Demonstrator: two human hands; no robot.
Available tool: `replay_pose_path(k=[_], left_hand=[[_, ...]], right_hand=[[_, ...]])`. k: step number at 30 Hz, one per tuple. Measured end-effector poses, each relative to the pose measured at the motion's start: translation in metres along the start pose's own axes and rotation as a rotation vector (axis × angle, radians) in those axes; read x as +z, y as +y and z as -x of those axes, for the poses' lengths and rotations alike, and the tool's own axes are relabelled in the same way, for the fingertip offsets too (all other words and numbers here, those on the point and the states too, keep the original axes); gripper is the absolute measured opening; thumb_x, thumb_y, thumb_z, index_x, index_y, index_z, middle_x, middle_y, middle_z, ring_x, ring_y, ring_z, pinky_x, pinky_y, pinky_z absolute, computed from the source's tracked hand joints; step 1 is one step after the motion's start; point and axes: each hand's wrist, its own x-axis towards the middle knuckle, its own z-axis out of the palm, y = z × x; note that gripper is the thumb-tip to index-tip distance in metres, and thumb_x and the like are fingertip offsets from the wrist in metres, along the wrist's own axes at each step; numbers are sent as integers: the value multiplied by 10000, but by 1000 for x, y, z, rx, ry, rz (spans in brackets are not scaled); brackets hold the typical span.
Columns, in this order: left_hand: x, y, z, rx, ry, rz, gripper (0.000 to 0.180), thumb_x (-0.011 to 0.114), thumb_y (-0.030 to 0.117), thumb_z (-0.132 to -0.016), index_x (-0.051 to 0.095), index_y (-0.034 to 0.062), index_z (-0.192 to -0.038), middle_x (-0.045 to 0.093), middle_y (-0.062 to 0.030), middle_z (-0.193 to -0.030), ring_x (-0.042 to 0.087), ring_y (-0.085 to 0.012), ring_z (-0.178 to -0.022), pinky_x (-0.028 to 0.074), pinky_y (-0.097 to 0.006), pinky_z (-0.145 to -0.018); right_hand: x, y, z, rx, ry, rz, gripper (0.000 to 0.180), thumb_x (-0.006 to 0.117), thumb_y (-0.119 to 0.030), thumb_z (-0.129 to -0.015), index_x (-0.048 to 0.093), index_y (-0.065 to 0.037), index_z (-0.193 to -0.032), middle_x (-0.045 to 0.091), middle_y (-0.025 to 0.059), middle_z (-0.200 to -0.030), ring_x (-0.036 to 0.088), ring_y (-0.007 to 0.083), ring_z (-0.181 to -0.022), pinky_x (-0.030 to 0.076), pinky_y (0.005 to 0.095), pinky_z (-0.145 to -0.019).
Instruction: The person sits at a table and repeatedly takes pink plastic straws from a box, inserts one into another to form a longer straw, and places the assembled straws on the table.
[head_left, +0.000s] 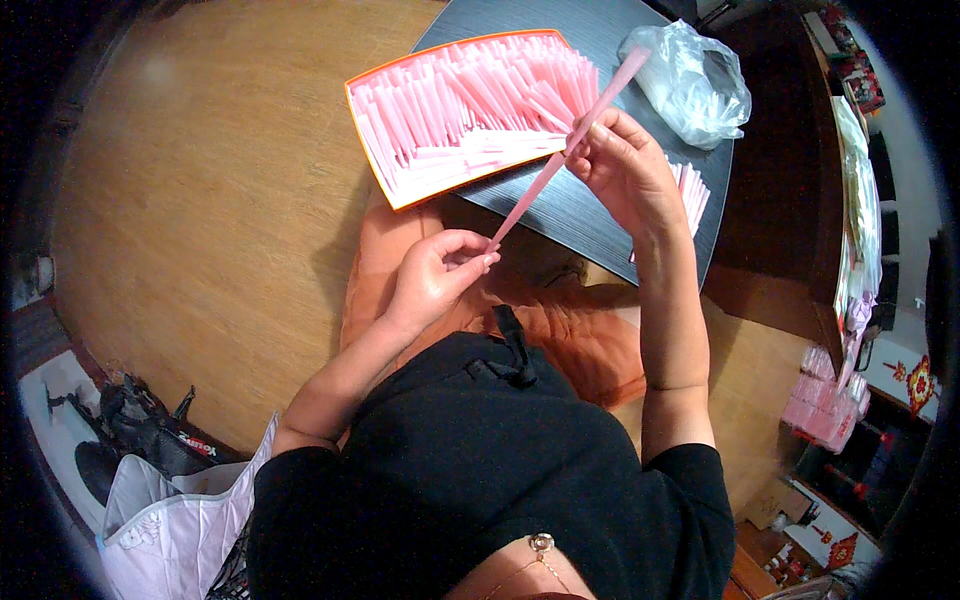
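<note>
A long, narrow pink strip [535, 193] stretches slantwise between my two hands, above the near edge of the dark table. At its lower end, my left hand [436, 277] pinches it between thumb and fingertips. My right hand [628, 168] grips it farther up, and its wider free end sticks out past the fingers toward the upper right. Just left of my right hand is an orange-edged tray [372, 150], packed with many similar pink pieces [470, 90]. More pale pink pieces [692, 195] lie on the table, partly hidden by my right wrist.
A crumpled clear plastic bag [690, 85] sits on the dark table [600, 225] at the far right. Orange cloth [590, 340] covers my lap. Pink bundles [825, 405] are off to the right. A quilted pale bag [170, 530] and a black bag [150, 420] stand at lower left.
</note>
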Motion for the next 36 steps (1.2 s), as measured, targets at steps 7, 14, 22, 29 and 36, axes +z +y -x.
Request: replay_pose_path(k=[7, 14, 22, 29, 36], left_hand=[[2, 4, 2, -22, -13, -41, 171, 646, 44, -903, 651, -29, -1058, 697, -60, -976, 639, -95, -861, 511, -228, -764], [3, 2, 2, -12, -26, -98, 179, 645, 61, -913, 654, -20, -1073, 696, -45, -972, 620, -67, -815, 501, -201, -684], [5, 1, 1, 4, -13, -145, 159, 669, 65, -887, 668, -14, -1024, 693, -50, -948, 646, -100, -854, 515, -243, -773], [12, -3, 0, 11, 0, -142, 154, 679, 74, -886, 667, -10, -1014, 689, -45, -938, 638, -96, -838, 509, -238, -762], [15, -2, -5, -47, -48, -217, 143, 666, 60, -889, 670, -6, -1015, 691, -48, -947, 638, -103, -866, 501, -239, -773]], right_hand=[[0, 3, 7, -29, 20, 30, 115, 660, -132, -913, 632, -32, -963, 626, 27, -875, 572, 100, -773, 484, 248, -729], [-3, 7, 17, -68, -7, 143, 149, 695, -131, -887, 643, -23, -975, 639, 18, -892, 578, 102, -802, 470, 237, -759], [3, -6, 28, -330, 112, 606, 325, 626, -187, -937, 579, -6, -1202, 634, 92, -1119, 584, 160, -1021, 464, 302, -905], [5, -16, 37, -650, 33, 1235, 431, 590, -219, -911, 543, -52, -1306, 574, 139, -1239, 526, 293, -1148, 391, 392, -999], [0, -18, 47, -630, 18, 1329, 421, 599, -216, -889, 563, -55, -1276, 533, 155, -1292, 470, 347, -1215, 343, 431, -1053]])
